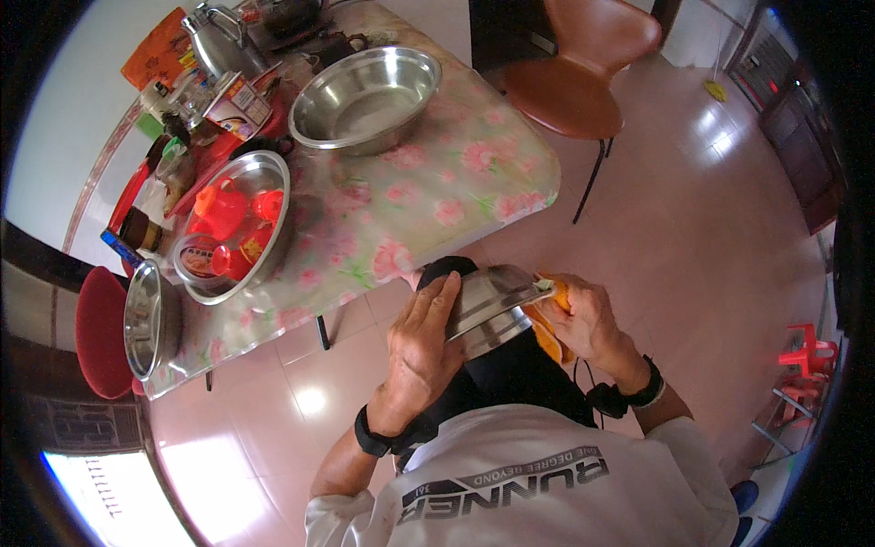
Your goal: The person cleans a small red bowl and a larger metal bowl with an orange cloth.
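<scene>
A stainless steel bowl (489,301), tilted on its side, is held over my lap, beyond the table's edge. My left hand (424,335) grips it from the left, fingers along the outer wall. On the opposite side my right hand (581,318) presses an orange cloth (547,335) against the rim; a bit of pale green shows by the thumb. Whether a second bowl is nested in it I cannot tell. A large steel basin (369,102) stands on the flowered tablecloth (448,171).
Another steel basin (277,253) holds red plastic vessels and a clear tub. A smaller steel bowl (147,318) sits near the table's left corner. A steel jug (222,48) and jars crowd the wall side. A brown chair (567,89) stands past the table; red stools (806,355) are far right.
</scene>
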The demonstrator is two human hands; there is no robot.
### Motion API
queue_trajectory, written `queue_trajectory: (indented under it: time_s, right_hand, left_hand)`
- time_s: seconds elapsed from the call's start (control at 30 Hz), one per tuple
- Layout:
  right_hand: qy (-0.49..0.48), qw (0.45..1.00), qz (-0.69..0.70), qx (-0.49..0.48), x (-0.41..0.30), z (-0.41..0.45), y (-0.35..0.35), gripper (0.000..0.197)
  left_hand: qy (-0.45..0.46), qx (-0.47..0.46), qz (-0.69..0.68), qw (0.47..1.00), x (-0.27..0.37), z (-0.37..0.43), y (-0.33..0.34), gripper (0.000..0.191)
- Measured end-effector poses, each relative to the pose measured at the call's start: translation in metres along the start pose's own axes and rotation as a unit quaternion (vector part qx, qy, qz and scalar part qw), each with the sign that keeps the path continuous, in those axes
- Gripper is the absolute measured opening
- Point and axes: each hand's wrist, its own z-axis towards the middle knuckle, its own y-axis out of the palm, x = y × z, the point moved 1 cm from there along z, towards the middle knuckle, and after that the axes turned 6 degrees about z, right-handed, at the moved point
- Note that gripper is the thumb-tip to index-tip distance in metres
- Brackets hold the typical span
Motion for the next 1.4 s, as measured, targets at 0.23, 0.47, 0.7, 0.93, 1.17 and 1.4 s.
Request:
queue_trajectory:
  time_s: [0.23,0.47,0.7,0.93,1.17,1.4]
  right_hand:
    - [0.187,0.931,0.308,-0.062,0.046,-0.031,0.045,0.014]
    - [0.179,0.93,0.273,-0.17,0.044,-0.026,0.0,0.017]
    - [0.197,0.958,0.197,-0.073,0.005,0.0,-0.055,0.044]
    - [-0.081,0.986,0.128,-0.066,-0.034,-0.007,-0.012,0.036]
    - [0.234,0.905,0.306,-0.182,0.025,-0.036,0.019,0.04]
    - [0.24,0.892,0.374,-0.086,-0.007,-0.026,-0.016,0.045]
  left_hand:
    - [-0.016,0.007,-0.009,1.0,-0.006,-0.006,-0.004,0.077]
    - [0.031,-0.008,-0.041,0.999,-0.004,-0.009,-0.01,0.08]
    - [0.153,-0.025,-0.022,0.988,-0.002,0.001,-0.013,0.084]
    - [0.17,-0.091,0.005,0.981,0.011,0.007,-0.013,0.052]
    - [0.28,-0.066,0.037,0.957,0.024,0.001,-0.006,0.049]
    - [0.382,0.026,0.145,0.913,0.046,0.019,-0.017,0.043]
